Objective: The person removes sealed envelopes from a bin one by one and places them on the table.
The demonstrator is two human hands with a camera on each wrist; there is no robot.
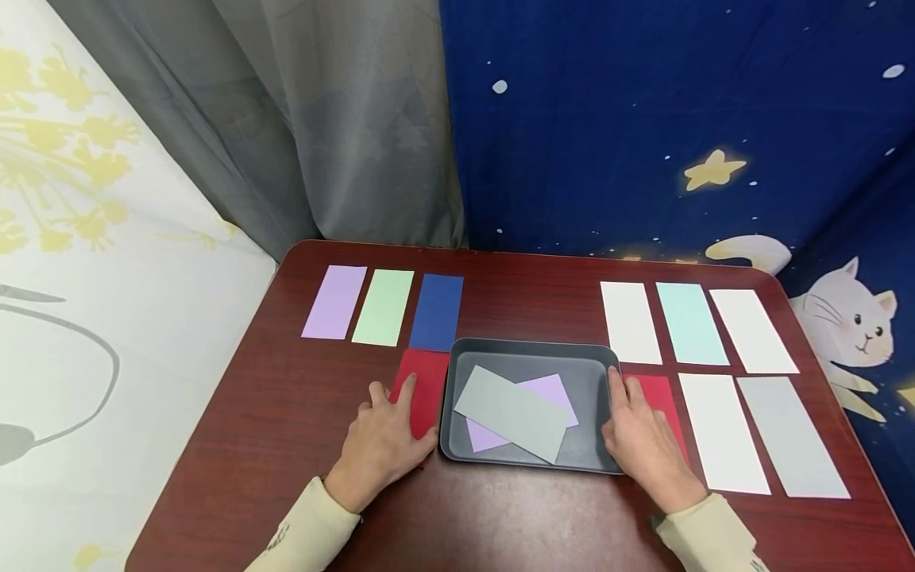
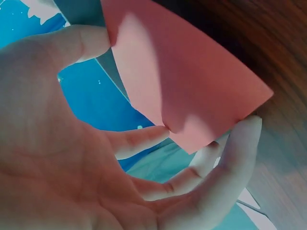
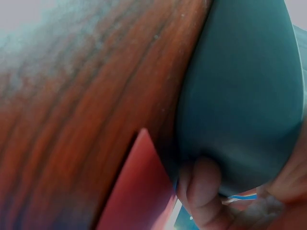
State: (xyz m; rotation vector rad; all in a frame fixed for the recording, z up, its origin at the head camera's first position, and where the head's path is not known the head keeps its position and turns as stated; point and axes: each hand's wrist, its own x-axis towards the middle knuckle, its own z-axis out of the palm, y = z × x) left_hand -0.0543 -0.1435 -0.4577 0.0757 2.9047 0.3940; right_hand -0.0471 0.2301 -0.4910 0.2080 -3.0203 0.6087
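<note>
My left hand (image 1: 382,437) holds a red card (image 1: 427,389) by its edges, left of a dark grey tray (image 1: 596,381). In the left wrist view the thumb is at one edge of the red card (image 2: 192,72) and fingertips are at other edges. My right hand (image 1: 646,441) grips the tray's right rim; in the right wrist view its fingers press the outer wall of the tray (image 3: 240,96). Inside the tray a grey card (image 1: 511,413) lies slanted across a lilac card (image 1: 549,389). Another red card (image 1: 661,401) lies partly hidden beside the right hand.
At the back left lie a lilac card (image 1: 334,302), a light green card (image 1: 383,308) and a dark blue card (image 1: 437,312). On the right are a mint card (image 1: 692,323), a grey card (image 1: 792,437) and white cards (image 1: 723,433). Curtains (image 1: 372,119) hang behind the table (image 1: 243,445).
</note>
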